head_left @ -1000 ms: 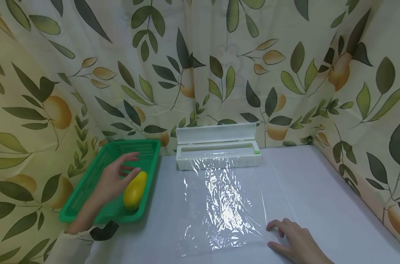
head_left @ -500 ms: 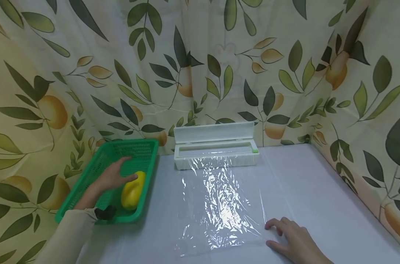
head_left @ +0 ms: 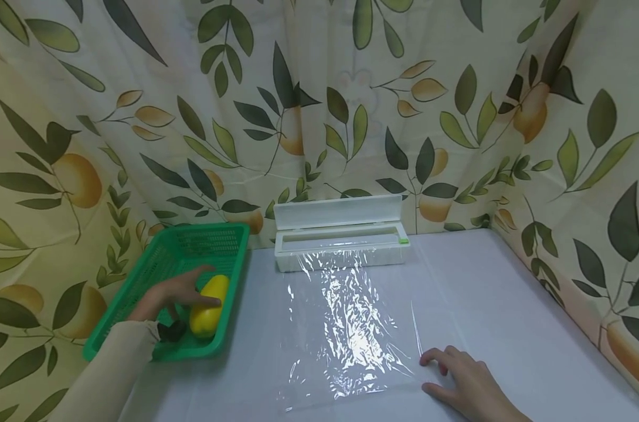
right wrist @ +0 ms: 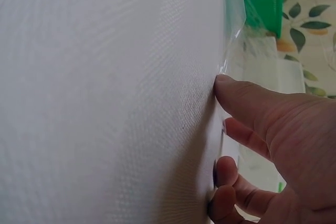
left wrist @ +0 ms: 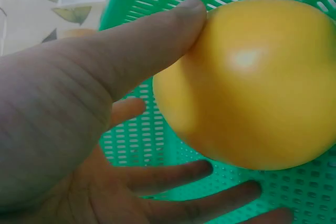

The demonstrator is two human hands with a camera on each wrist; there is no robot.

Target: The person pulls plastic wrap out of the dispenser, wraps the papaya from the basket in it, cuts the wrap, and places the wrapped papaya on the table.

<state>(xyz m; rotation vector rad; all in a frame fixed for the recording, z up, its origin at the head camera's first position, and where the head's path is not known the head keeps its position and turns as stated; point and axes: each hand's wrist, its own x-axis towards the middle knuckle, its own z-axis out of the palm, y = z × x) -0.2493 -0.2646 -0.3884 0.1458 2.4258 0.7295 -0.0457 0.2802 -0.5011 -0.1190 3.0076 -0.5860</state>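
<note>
A smooth, oblong yellow fruit (head_left: 206, 319) lies in the green plastic basket (head_left: 232, 293) at the left. My left hand (head_left: 179, 290) reaches into the basket beside it. In the left wrist view, the thumb (left wrist: 157, 38) lies at the side of the fruit (left wrist: 262, 87), while the other fingers are spread below it and not curled round it. A sheet of clear cling film (head_left: 351, 328) stretches over the table from a white dispenser box (head_left: 346, 257). At the sheet's front right corner, my right hand (head_left: 467, 378) rests with loosely bent fingers, the thumb tip right at the film edge.
The dispenser's lid (head_left: 337, 213) stands raised at the back, with a small green piece (head_left: 403, 241) at the box's right end. A leaf-patterned curtain (head_left: 330, 105) bounds the back and sides of the white-covered table (head_left: 509, 305).
My left hand has come down into the basket, closer to the yellow fruit, and its thumb has moved onto the fruit's side. The right hand and the film stay put as the head view shifts slightly.
</note>
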